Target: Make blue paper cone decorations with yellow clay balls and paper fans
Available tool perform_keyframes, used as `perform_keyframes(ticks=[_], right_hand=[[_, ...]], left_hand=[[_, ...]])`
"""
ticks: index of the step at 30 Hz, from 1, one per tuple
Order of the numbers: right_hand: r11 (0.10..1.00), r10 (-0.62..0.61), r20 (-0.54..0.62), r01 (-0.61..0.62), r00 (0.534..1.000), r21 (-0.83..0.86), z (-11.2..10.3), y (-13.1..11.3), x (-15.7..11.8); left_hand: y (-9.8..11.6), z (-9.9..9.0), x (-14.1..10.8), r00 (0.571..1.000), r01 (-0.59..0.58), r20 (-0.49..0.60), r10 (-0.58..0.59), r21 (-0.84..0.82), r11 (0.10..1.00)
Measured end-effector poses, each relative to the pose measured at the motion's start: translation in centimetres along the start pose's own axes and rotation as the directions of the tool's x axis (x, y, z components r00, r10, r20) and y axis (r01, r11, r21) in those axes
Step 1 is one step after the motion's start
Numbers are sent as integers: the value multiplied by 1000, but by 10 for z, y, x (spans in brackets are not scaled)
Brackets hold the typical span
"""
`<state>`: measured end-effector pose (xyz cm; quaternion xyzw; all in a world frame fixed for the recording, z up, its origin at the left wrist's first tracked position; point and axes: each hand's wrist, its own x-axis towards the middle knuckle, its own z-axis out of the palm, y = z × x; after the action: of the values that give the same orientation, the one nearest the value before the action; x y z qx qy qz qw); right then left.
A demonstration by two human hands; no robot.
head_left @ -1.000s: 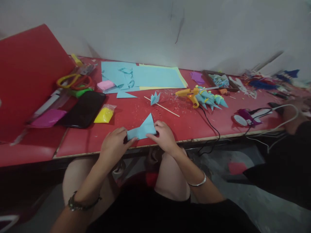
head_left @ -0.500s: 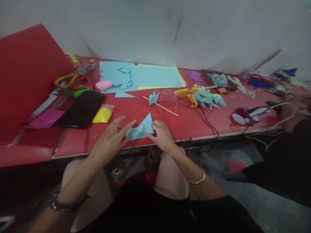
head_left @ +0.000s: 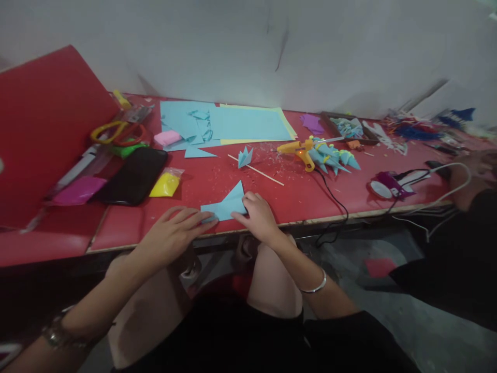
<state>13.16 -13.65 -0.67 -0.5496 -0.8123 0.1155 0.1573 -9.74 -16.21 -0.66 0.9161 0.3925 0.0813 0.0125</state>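
Note:
A sheet of light-blue paper (head_left: 229, 206) with a pointed upper corner lies at the table's front edge. My left hand (head_left: 174, 230) rests its stretched fingers on the left end of the paper, holding nothing. On the right end, my right hand (head_left: 258, 215) is closed on the paper, thumb on top and fingers curled at the edge. Just beyond stands a small folded blue paper piece (head_left: 245, 157) by a thin wooden stick (head_left: 266, 177). A flat blue paper triangle (head_left: 199, 152) lies farther back.
A yellow glue gun (head_left: 297, 149) with a cord lies beside folded blue cones (head_left: 332, 159). Blue sheets (head_left: 252, 122) are at the back. To the left are a black phone (head_left: 134, 176), scissors (head_left: 108, 132) and a yellow packet (head_left: 166, 184). Another person's arm (head_left: 466, 181) is at the right.
My left hand has come down from above the paper, and its fingers now lie flat on the paper's left end. My right hand stays on the right end.

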Motion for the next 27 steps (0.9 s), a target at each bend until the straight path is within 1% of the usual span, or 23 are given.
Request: perform_keyframes(ticks=[3,5,6,8,9,10,11,13,14,15,17,19,23,27], right_hand=[[1000,7,-2,-7,1000,9,1,0,-1],[999,21,-30,-20,999,35,2,0,-2],[998,27,-65,-23,998,56,3,0,-4],[998,26,-175,-15,984,67,4,-2,-9],[999,-8,-227,17,974,37,6,-3,-12],[998,-69,-264,66,962,-21,7,-5,-15],[986,-157,-272,135,949,-100,8,-6,-19],[929,-336,-209,287,918,-233,12,-10,-26],[903,-389,-169,338,906,-267,13,-12,-28],[887,-413,-138,363,900,-284,15,-13,-31],[886,-407,-111,362,907,-289,16,-15,-34],[900,-381,-109,341,918,-273,15,-15,-36],[924,-325,-101,293,940,-244,7,-9,-40],[928,-285,-96,249,954,-276,-3,1,-46]], left_hand=[[-6,-4,-9,999,23,22,-24,11,1000],[-9,-6,-13,999,31,36,-32,29,999],[-9,-6,-14,998,34,44,-35,33,999],[-10,-7,-15,998,37,49,-39,32,999],[-10,-7,-15,998,37,48,-38,29,999],[-10,-7,-14,998,33,46,-34,26,999],[-10,-6,-14,999,31,39,-32,23,999],[-9,-5,-14,999,28,19,-28,21,999],[-9,-5,-14,1000,24,12,-24,21,999],[-9,-5,-13,1000,19,9,-19,22,1000],[-8,-5,-13,1000,21,13,-21,26,999],[-8,-5,-14,999,33,26,-34,24,999],[-8,-3,-15,998,60,16,-60,14,998],[-7,-3,-15,999,53,5,-53,17,998]])
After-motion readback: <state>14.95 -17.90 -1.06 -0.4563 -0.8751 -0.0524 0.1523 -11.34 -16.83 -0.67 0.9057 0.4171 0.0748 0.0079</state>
